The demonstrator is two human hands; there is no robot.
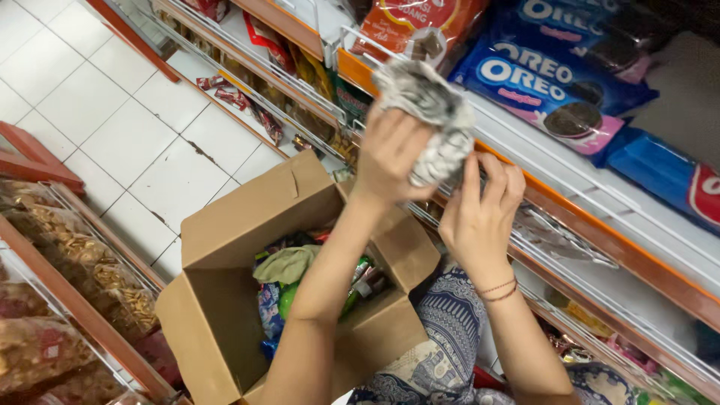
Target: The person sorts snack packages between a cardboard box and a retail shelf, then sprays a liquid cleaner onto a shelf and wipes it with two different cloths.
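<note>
Closest to the lens, two bare forearms rise from the bottom edge. Biggest thing in view: the store shelf (600, 225), white wire racks with orange edging, running down the right side and stacked with blue cookie packs (540, 82). Below sits the open cardboard box (225, 300) on the white tiled floor (112, 112), flaps up, with mixed packets inside. Up at the shelf edge, the left hand (390, 154) has its fingers closed around a crumpled grey patterned cloth (431, 112), pressed against the rack. The right hand (480, 214), thin bracelets at the wrist, pinches the cloth's lower end with curled fingers.
</note>
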